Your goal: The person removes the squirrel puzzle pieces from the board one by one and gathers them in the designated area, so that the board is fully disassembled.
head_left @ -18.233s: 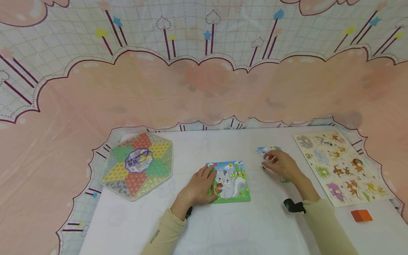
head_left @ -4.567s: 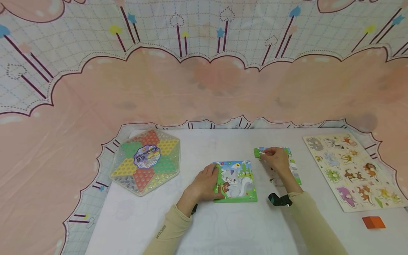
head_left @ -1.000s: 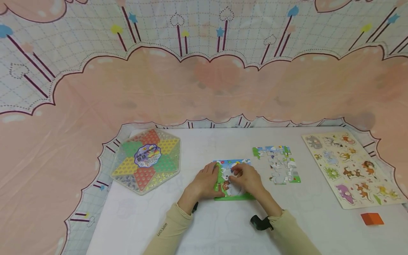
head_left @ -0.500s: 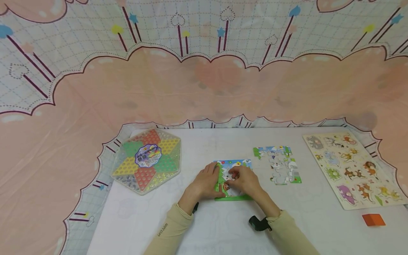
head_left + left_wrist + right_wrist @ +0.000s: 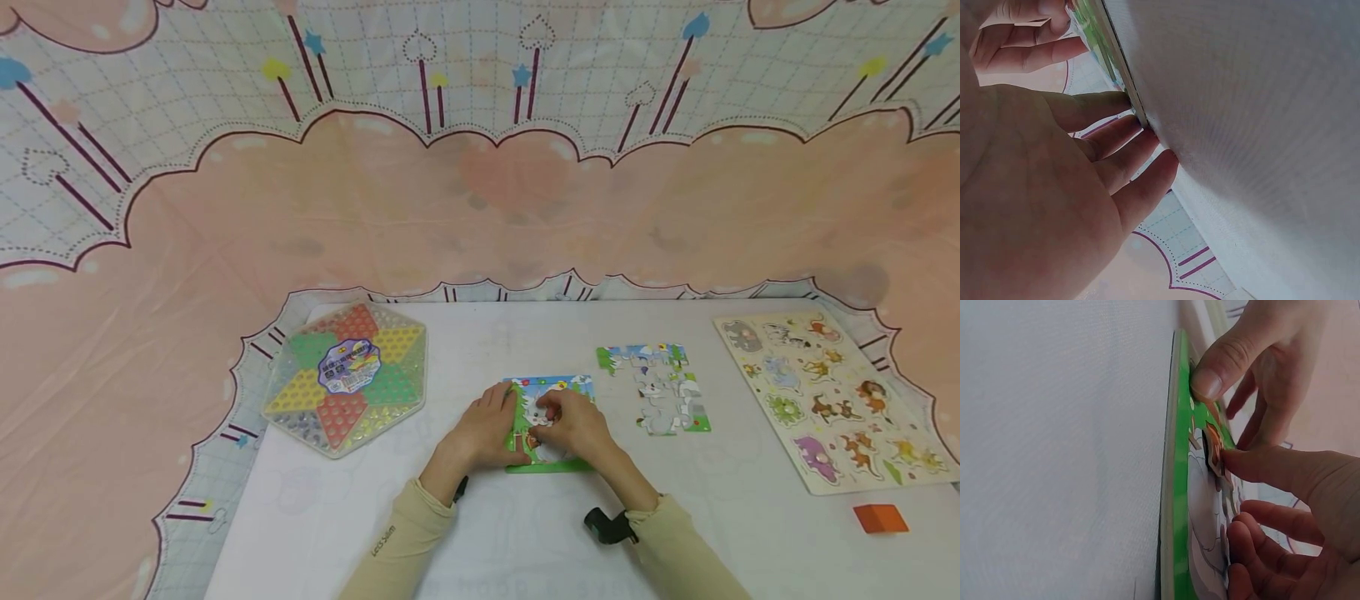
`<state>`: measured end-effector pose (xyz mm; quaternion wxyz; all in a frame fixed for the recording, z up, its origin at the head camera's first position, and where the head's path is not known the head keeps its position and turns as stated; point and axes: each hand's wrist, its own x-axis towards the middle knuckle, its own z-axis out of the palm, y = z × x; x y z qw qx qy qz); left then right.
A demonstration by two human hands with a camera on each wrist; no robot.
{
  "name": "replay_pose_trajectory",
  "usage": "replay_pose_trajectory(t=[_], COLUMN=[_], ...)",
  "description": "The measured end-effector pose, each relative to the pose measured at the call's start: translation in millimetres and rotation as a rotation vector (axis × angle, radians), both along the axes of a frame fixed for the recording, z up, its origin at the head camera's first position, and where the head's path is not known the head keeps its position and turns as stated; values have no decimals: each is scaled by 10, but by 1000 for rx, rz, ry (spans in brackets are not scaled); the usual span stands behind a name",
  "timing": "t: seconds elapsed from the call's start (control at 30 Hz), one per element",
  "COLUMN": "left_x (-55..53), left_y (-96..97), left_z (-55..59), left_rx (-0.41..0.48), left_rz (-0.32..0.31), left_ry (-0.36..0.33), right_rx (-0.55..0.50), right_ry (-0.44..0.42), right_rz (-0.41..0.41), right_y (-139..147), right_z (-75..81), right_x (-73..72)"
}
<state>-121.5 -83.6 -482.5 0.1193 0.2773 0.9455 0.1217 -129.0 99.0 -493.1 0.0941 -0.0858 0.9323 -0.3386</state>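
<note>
A square squirrel jigsaw board (image 5: 551, 468) lies mid-table, with a green lower edge and blue sky at its top. My left hand (image 5: 483, 429) rests along its left side. In the right wrist view, the left thumb (image 5: 1210, 381) presses on the board's face, while the other fingertips meet the edge in the left wrist view. My right hand (image 5: 581, 425) is over the board's middle and pinches a puzzle piece (image 5: 1213, 447) with brown acorn colours, tilted up from the surface. Right of the board, several joined puzzle pieces (image 5: 663, 412) form part of a squirrel picture.
A hexagonal Chinese checkers set (image 5: 348, 367) sits at the left of the white table (image 5: 510, 550). On the right are a wooden animal puzzle board (image 5: 832, 400) and an orange block (image 5: 881, 518). A patterned cloth (image 5: 480, 225) hangs behind.
From the joined pieces on the right, my right hand has come to the board, then shifted slightly left. The joined group has grown since the oldest frame. My left hand stays at the board's side.
</note>
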Motion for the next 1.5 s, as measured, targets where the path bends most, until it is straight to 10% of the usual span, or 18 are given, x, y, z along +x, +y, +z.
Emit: replay_pose_trajectory(t=[1.5], left_x=[-2], left_y=[-4], left_z=[6], left_rx=[17], left_rz=[10], left_ry=[-21], right_rx=[-46], right_ry=[-16], right_rz=[21], right_y=[-18], right_z=[58], right_x=[-6])
